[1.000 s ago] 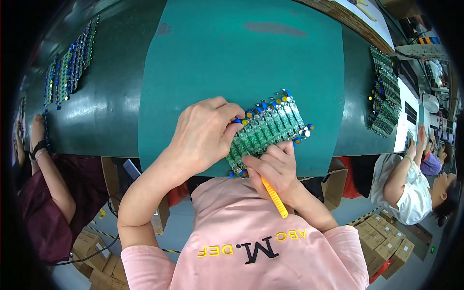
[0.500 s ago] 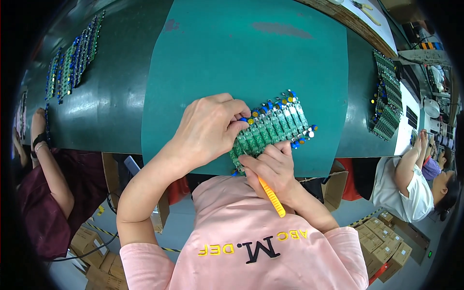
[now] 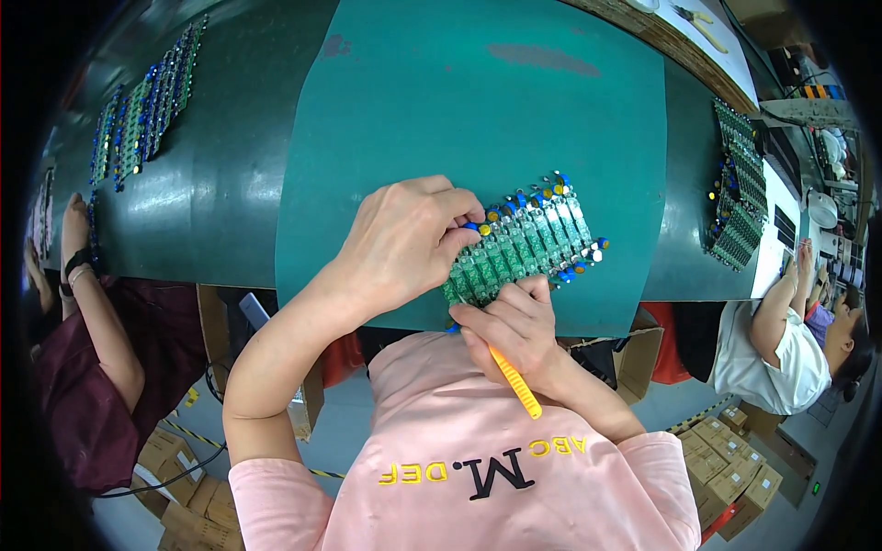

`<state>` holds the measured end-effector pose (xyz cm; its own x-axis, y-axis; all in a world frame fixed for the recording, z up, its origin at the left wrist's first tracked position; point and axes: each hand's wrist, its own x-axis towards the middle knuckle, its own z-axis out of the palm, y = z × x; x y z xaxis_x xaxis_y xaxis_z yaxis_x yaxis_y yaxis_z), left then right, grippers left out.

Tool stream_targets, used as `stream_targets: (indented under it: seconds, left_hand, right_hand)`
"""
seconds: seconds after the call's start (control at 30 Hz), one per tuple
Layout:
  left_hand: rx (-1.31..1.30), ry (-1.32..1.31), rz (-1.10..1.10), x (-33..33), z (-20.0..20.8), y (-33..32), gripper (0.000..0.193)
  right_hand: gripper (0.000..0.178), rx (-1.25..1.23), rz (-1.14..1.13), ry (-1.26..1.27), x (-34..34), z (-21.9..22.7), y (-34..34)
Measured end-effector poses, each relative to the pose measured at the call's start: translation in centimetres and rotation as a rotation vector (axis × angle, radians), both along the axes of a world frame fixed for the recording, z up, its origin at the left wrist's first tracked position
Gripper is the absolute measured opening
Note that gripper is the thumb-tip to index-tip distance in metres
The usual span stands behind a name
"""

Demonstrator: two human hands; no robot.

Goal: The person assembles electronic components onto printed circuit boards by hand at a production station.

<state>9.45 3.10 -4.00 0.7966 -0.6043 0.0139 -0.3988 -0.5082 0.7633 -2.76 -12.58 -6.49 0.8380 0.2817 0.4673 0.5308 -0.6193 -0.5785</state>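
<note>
A panel of narrow green circuit boards lies at a slant in front of me, with blue and yellow round components along its far and near edges. My left hand is closed at its far left corner, thumb and fingertips pinching the edge by a blue component. Across the near left part rests my right hand, fingers wrapped round a slim tool with a yellow ribbed handle. The handle points back toward my body, while the tool's working end is mostly hidden by my fingers and the boards.
Under the panel is a green mat. More board panels lie at the far left and at the right. Yellow-handled pliers sit on a ledge at the upper right. Other people sit on both sides; cardboard boxes stand below.
The whole view has shifted slightly. Against the boards, my right hand and the yellow-handled tool have slid a little toward the left and toward me. My left hand keeps its pinch.
</note>
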Motion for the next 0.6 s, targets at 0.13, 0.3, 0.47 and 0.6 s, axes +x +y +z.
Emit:
stream_targets:
  seconds: [0.13, 0.3, 0.47, 0.6]
  left_hand:
    - [-0.003, -0.016, -0.015, 0.3, -0.1, -0.2, 0.015]
    - [0.011, -0.062, -0.011, 0.3, 0.7, -0.1, 0.015]
    - [0.037, -0.220, -0.036, -0.9, -0.4, 0.6, 0.021]
    - [0.222, -0.281, 0.110, -3.1, 0.6, -2.0, 0.031]
  right_hand:
    - [0.018, -0.030, -0.048, -0.020, 0.3, -0.1, 0.1]
    - [0.017, -0.005, 0.048, 0.076, -1.0, 1.3, -2.0]
    - [0.020, 0.184, -0.228, 0.021, 0.4, 3.9, -7.0]
    - [0.019, -0.104, -0.541, 0.122, 3.0, 2.6, -8.6]
